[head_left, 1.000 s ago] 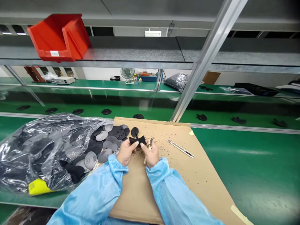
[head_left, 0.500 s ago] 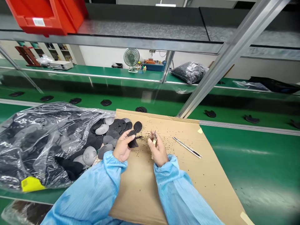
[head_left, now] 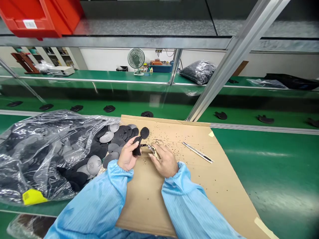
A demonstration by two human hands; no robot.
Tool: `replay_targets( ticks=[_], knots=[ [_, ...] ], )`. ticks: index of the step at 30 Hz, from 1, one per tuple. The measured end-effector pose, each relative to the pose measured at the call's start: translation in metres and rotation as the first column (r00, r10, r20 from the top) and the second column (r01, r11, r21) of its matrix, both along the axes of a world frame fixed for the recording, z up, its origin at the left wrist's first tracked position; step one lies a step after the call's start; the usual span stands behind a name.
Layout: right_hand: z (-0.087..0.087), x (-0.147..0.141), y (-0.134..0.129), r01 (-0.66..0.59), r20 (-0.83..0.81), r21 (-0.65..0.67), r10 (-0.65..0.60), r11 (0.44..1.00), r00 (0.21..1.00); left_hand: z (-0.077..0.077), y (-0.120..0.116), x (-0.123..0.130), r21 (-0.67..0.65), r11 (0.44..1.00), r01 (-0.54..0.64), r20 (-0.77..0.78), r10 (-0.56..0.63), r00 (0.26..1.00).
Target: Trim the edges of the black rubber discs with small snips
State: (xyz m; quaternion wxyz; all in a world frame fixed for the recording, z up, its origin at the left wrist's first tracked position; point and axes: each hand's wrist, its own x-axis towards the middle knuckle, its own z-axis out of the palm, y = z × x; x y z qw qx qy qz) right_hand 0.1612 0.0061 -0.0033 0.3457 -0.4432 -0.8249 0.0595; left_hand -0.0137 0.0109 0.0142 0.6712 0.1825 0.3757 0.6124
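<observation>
My left hand [head_left: 127,156] is closed on a curved black part [head_left: 137,146], held up over a cardboard sheet [head_left: 154,192]. In my right hand [head_left: 164,160] is a small hand tool [head_left: 154,151] with metal jaws and pale handles. The tool's tip points left, at a thin dark piece standing out from the black part; whether they touch is too small to tell. Tiny black bits lie scattered on the cardboard. Black and grey oval discs [head_left: 106,137] are heaped left of my left hand.
A clear plastic bag [head_left: 50,146] of discs fills the left. A slim cutter [head_left: 198,152] lies on the cardboard's right. Behind, black parts rest in a row on a green surface [head_left: 129,103]. A slanted metal post [head_left: 219,69] rises at the right; a red bin [head_left: 50,20] sits above.
My right hand has turned and moved left, bringing the tool from upright to pointing at the black part. My left hand has tilted the part more edge-on. The camera view has shifted slightly.
</observation>
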Motion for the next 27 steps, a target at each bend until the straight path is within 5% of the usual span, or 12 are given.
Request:
replay_targets(
  ticks=[12, 21, 27],
  knots=[
    [0.0014, 0.0012, -0.0009, 0.086, 0.158, -0.027, -0.081, 0.996, 0.984, -0.0024, -0.0009, 0.0012, 0.04, 0.999, -0.001, -0.042, 0.002, 0.999],
    [0.0001, -0.0001, 0.0006, -0.003, -0.25, -0.222, -0.054, 0.975, 0.967, 0.0023, -0.0037, 0.0023, 0.101, 0.995, -0.016, -0.067, 0.023, 0.997],
    [-0.0011, 0.0003, -0.0008, 0.004, -0.249, -0.202, -0.055, 0.979, 0.967, -0.0033, 0.0011, -0.0039, 0.045, 0.999, -0.005, -0.005, 0.005, 1.0]
  ],
)
